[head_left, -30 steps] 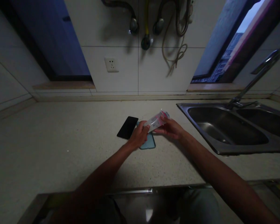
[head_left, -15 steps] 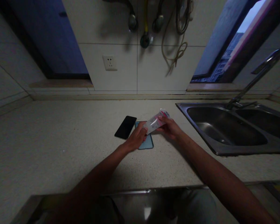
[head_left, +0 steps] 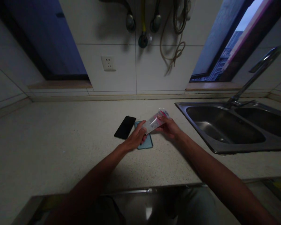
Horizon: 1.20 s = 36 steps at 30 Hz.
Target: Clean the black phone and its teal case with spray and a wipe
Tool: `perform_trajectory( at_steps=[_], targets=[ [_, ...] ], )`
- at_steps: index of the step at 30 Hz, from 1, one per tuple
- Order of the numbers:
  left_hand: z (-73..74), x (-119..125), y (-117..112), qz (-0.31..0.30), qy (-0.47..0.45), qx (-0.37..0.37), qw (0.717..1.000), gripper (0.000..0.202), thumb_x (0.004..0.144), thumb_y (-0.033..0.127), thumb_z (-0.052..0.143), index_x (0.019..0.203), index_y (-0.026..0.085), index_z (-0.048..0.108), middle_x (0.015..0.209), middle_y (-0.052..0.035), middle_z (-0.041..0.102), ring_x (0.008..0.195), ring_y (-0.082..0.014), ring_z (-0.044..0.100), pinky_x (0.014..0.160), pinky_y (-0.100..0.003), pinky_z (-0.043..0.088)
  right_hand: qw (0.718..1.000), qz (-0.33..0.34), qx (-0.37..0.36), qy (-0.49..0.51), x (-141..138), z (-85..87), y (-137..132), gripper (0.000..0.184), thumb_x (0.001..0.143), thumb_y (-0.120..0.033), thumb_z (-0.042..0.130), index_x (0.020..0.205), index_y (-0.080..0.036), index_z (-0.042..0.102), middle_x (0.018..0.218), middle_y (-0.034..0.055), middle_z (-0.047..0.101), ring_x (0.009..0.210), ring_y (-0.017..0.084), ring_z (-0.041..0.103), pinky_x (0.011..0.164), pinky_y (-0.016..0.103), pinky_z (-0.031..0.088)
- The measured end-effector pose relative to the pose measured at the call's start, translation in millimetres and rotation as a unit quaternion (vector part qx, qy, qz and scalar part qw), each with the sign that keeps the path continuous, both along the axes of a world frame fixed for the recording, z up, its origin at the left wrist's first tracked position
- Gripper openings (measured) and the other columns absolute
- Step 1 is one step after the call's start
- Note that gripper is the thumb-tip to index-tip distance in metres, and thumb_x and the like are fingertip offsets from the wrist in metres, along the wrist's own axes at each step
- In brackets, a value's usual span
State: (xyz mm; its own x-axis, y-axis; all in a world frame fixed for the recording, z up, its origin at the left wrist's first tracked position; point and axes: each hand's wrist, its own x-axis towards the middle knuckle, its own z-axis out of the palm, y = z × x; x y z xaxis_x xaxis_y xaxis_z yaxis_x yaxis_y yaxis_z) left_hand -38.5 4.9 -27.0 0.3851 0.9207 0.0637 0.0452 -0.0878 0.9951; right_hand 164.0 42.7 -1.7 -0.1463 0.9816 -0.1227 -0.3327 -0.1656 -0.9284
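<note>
Between my hands is a clear plastic packet (head_left: 151, 123) with pink and white print, held tilted above the counter. My left hand (head_left: 137, 136) is closed on its lower left end. Gripping the upper right end, my right hand (head_left: 168, 125) has its thumb over the pink print. What is inside the packet is too blurred to make out. Under the packet and my left hand lies a light blue phone case (head_left: 147, 143), partly covered. A black phone (head_left: 125, 127) rests flat on the counter just left of the case.
The pale speckled counter (head_left: 72, 140) runs along a tiled wall. A steel double sink (head_left: 224, 125) with a tall faucet (head_left: 255, 76) is set in at the right. A wall socket (head_left: 108, 63), capped pipes and a looped cord (head_left: 175, 56) are on the wall.
The whole view has shifted slightly. Both hands keep their hold on the packet, with little visible movement; the phone and case stay where they lay.
</note>
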Motion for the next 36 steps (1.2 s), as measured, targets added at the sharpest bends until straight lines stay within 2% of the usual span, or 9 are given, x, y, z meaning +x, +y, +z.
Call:
perform_trajectory(
  at_steps=[4, 8, 11, 14, 19, 23, 27, 32, 36],
  targets=[
    [16.0, 10.3, -3.3, 0.024, -0.109, -0.025, 0.993, 0.070, 0.090, 0.041, 0.043, 0.154, 0.021, 0.024, 0.090, -0.0024, 0.060, 0.053, -0.0093, 0.047, 0.047, -0.023, 0.040, 0.995, -0.006, -0.002, 0.097, 4.6, -3.8, 9.0, 0.037, 0.075, -0.046, 0.078, 0.096, -0.021, 0.061, 0.078, 0.0004, 0.071, 0.064, 0.015, 0.069, 0.055, 0.022, 0.062],
    [24.4, 9.6, -3.7, -0.013, -0.139, -0.030, 0.990, 0.078, 0.087, 0.039, 0.045, 0.157, 0.017, 0.019, 0.094, -0.0064, 0.065, 0.058, -0.0127, 0.055, 0.052, -0.029, 0.047, 0.990, -0.016, 0.030, 0.137, 6.6, -6.8, 13.1, 0.034, 0.076, -0.044, 0.078, 0.096, -0.022, 0.060, 0.084, 0.0001, 0.074, 0.078, 0.016, 0.073, 0.062, 0.022, 0.063],
    [23.0, 4.9, 0.1, -0.012, -0.132, -0.032, 0.991, 0.076, 0.088, 0.042, 0.044, 0.155, 0.014, 0.023, 0.100, -0.0111, 0.068, 0.061, -0.0142, 0.058, 0.056, -0.032, 0.051, 0.984, -0.039, 0.030, 0.171, 9.8, -6.9, 15.7, 0.029, 0.079, -0.042, 0.077, 0.094, -0.023, 0.060, 0.083, -0.0012, 0.075, 0.078, 0.015, 0.074, 0.061, 0.021, 0.063],
    [20.2, 4.1, 2.4, 0.028, -0.121, -0.007, 0.992, 0.068, 0.090, 0.048, 0.045, 0.148, 0.015, 0.034, 0.113, -0.0151, 0.066, 0.062, -0.0135, 0.060, 0.057, -0.032, 0.052, 0.964, -0.056, 0.015, 0.258, 18.3, -4.4, 20.6, 0.023, 0.082, -0.037, 0.074, 0.097, -0.024, 0.062, 0.084, -0.0011, 0.077, 0.072, 0.016, 0.074, 0.052, 0.020, 0.061],
    [18.0, 8.3, -2.5, 0.054, 0.010, 0.116, 0.992, 0.047, 0.092, 0.044, 0.051, 0.129, 0.016, 0.056, 0.116, -0.0138, 0.066, 0.072, -0.0150, 0.061, 0.065, -0.032, 0.052, 0.908, -0.143, 0.000, 0.393, 41.4, 0.0, 31.2, 0.020, 0.091, -0.040, 0.061, 0.100, -0.022, 0.064, 0.077, 0.0005, 0.076, 0.065, 0.016, 0.074, 0.043, 0.019, 0.057],
    [20.6, 15.9, -5.4, 0.015, 0.172, 0.277, 0.945, 0.030, 0.093, 0.028, 0.050, 0.117, 0.017, 0.065, 0.113, -0.0109, 0.068, 0.096, -0.0205, 0.062, 0.091, -0.041, 0.050, 0.883, -0.191, 0.018, 0.428, 58.3, 1.8, 38.0, 0.026, 0.090, -0.044, 0.063, 0.099, -0.020, 0.064, 0.077, 0.0014, 0.074, 0.068, 0.015, 0.074, 0.044, 0.017, 0.056],
    [23.4, 41.5, -4.2, -0.039, 0.297, 0.356, 0.885, 0.034, 0.094, 0.022, 0.050, 0.123, 0.015, 0.064, 0.124, -0.0141, 0.065, 0.117, -0.0261, 0.057, 0.105, -0.045, 0.043, 0.867, -0.208, 0.011, 0.452, 65.8, 5.4, 39.7, 0.030, 0.090, -0.048, 0.061, 0.098, -0.019, 0.063, 0.078, 0.0025, 0.073, 0.067, 0.014, 0.073, 0.043, 0.016, 0.055],
    [18.4, 88.9, 0.1, -0.092, 0.424, 0.414, 0.801, 0.034, 0.094, 0.028, 0.057, 0.124, 0.014, 0.065, 0.125, -0.0175, 0.065, 0.120, -0.0328, 0.054, 0.099, -0.048, 0.045, 0.861, -0.201, 0.018, 0.467, 66.0, 8.3, 36.9, 0.031, 0.091, -0.048, 0.058, 0.096, -0.018, 0.063, 0.075, 0.0024, 0.072, 0.064, 0.013, 0.071, 0.044, 0.017, 0.054],
    [10.9, 110.2, 6.8, -0.089, 0.438, 0.423, 0.788, 0.025, 0.096, 0.031, 0.055, 0.106, 0.015, 0.072, 0.130, -0.0182, 0.062, 0.118, -0.0343, 0.055, 0.095, -0.049, 0.046, 0.861, -0.187, 0.008, 0.473, 66.7, 8.3, 35.9, 0.033, 0.091, -0.050, 0.055, 0.093, -0.018, 0.063, 0.069, 0.0009, 0.070, 0.061, 0.013, 0.068, 0.041, 0.016, 0.050]
  ],
)
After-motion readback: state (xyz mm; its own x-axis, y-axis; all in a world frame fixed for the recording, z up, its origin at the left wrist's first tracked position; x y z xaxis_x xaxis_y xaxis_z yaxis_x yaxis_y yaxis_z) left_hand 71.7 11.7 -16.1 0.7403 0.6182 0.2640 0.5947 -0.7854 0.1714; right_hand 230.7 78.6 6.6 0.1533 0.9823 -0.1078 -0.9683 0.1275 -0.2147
